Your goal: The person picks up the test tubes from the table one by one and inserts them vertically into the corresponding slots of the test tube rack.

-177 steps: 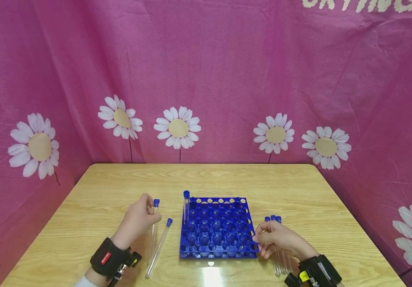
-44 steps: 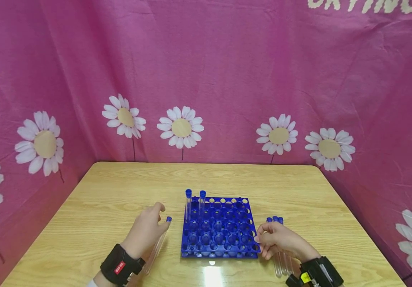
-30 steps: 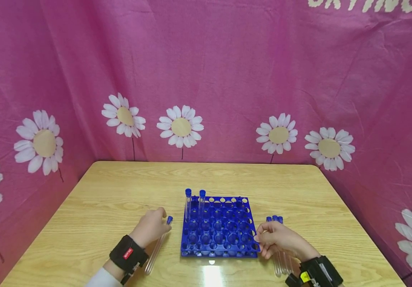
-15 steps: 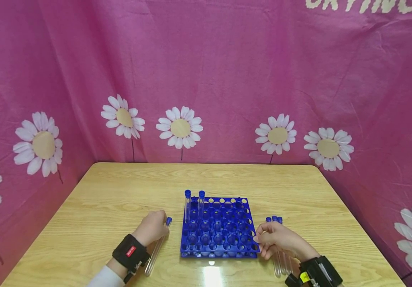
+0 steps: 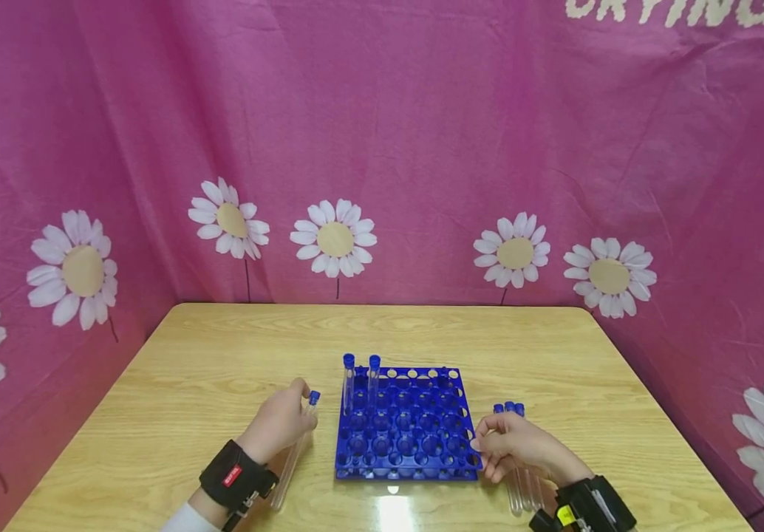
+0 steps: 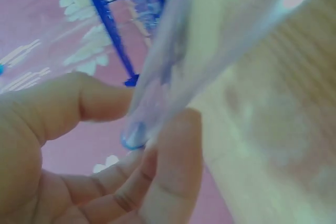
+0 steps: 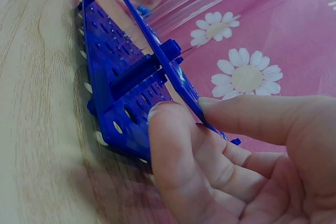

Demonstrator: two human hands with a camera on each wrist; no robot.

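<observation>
My left hand (image 5: 281, 421) pinches a clear test tube (image 5: 291, 473) just below its blue cap, left of the rack. The tube slants, its cap end raised; in the left wrist view the test tube (image 6: 178, 61) looms large and blurred between thumb and fingers. A blue test tube rack (image 5: 408, 470) sits mid-table. Two capped tubes (image 5: 374, 377) stand upright in its back row, at the left. With thumb and fingers, my right hand (image 5: 522, 442) grips the upper plate of the rack at its front right corner, as the right wrist view shows.
Several capped test tubes (image 5: 516, 493) lie side by side to the right of the rack, partly under the right hand. A wooden table (image 5: 249, 332) carries everything. Pink cloth (image 5: 408, 162) with daisies hangs behind and along both sides.
A second tube has come to stand in the rack. My left hand has moved to the remaining left tube, taken hold, and slightly lifted its cap end. The right hand keeps its place.
</observation>
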